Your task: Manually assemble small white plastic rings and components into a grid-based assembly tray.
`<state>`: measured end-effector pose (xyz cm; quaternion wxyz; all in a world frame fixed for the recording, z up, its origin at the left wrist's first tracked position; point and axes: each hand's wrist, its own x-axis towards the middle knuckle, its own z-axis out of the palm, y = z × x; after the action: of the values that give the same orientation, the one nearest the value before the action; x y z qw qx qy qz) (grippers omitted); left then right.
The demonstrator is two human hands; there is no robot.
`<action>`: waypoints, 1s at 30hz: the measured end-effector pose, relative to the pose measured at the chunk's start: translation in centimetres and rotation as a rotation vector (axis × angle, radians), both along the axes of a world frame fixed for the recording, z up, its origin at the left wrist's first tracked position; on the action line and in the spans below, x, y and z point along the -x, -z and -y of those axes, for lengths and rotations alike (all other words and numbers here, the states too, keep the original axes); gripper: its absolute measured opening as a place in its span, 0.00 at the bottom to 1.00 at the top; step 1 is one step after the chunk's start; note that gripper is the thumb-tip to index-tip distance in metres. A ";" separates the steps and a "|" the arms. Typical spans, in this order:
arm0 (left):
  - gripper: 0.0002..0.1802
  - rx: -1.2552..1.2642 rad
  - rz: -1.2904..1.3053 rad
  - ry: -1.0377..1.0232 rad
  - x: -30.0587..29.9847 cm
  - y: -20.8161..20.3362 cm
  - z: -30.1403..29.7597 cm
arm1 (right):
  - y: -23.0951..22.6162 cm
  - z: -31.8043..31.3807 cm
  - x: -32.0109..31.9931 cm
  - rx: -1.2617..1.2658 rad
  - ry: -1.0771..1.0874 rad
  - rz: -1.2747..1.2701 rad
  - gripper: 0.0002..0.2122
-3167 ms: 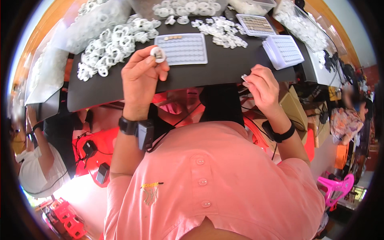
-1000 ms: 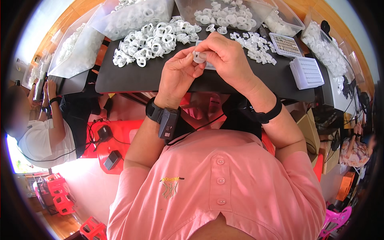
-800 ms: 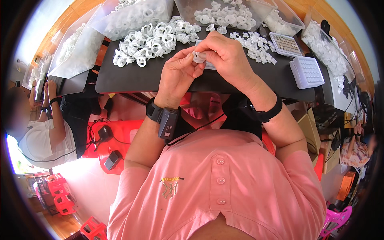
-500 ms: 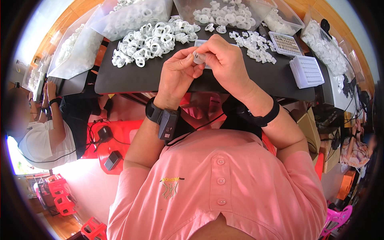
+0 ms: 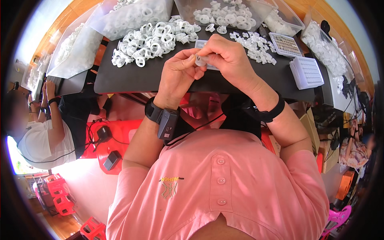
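A small white plastic part (image 5: 201,61) is held up over the near side of the black table between my two hands. My left hand (image 5: 178,76) pinches it between thumb and fingers from the left. From the right, my right hand (image 5: 231,60) has its thumb and fingertips closed at the same part; whether a second small piece sits under them is hidden. Behind the hands a pale tray (image 5: 199,43) is mostly covered. Loose white ring-shaped parts (image 5: 154,42) form a heap at the far left of the table, and smaller white pieces (image 5: 256,48) lie to the far right.
Clear bins of white parts (image 5: 132,18) line the table's back. At right are a tray of small round pieces (image 5: 286,44) and a stack of white trays (image 5: 307,72). Another person (image 5: 48,136) sits at left, near a red stool (image 5: 108,148) with black devices and cables.
My right hand and forearm have shifted slightly to the right, and its fingers have turned a little on the part. The left hand stays nearly in place, with the part slightly lower.
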<state>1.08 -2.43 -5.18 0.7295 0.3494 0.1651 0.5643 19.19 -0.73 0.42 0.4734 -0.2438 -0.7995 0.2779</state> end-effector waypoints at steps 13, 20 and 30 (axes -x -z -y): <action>0.14 0.016 0.031 -0.023 -0.2 -0.1 0.2 | 0.7 0.3 0.2 -0.070 0.066 0.016 0.06; 0.13 0.013 0.006 -0.003 -0.4 -0.6 0.2 | -0.2 -0.3 -0.9 0.079 -0.108 -0.018 0.05; 0.13 0.022 0.003 -0.022 -0.4 -0.6 0.4 | -0.5 -0.3 -0.5 0.109 -0.066 0.039 0.04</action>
<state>1.47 -2.84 -4.58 0.7272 0.3387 0.1740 0.5711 19.66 -0.46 0.90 0.4342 -0.2480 -0.8000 0.3318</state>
